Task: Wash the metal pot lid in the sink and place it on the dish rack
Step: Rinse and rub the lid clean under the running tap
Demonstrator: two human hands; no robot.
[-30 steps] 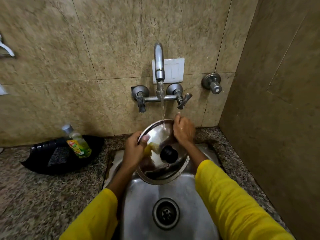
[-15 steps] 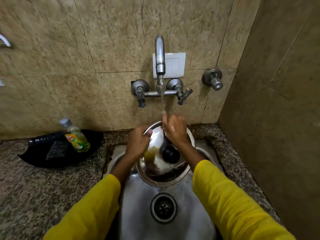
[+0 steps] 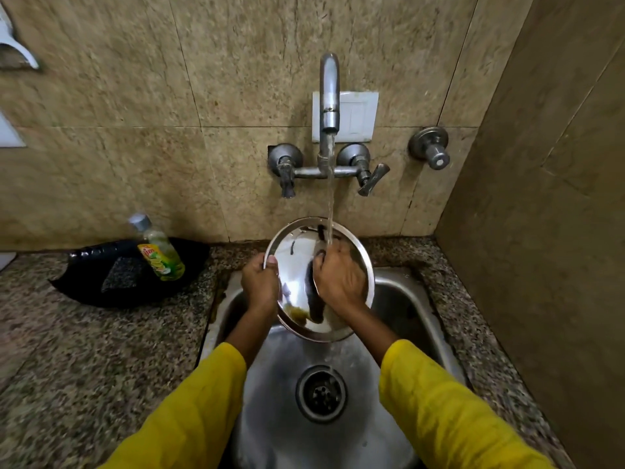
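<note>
The round shiny metal pot lid (image 3: 297,262) is held tilted over the steel sink (image 3: 406,299), its top rim under the running water. My left hand (image 3: 260,282) grips the lid's left rim, thumb on the face. Spread over the lid's centre, my right hand (image 3: 338,279) has its fingers curled where the black knob sits, and the knob is hidden beneath it. The stream lands just above my right fingers. A yellowish smear shows near the lid's lower edge. No dish rack is in view.
The wall tap (image 3: 329,96) runs above the lid, with two handles below it. A green dish-soap bottle (image 3: 159,252) leans on a black tray (image 3: 84,282) on the granite counter to the left. The drain (image 3: 321,394) lies below the lid. A tiled side wall (image 3: 541,231) stands close on the right.
My right hand slid from the lid's top rim down over the centre, covering the knob. The lid has risen and tilted more upright under the stream. My left hand kept its hold on the rim.
</note>
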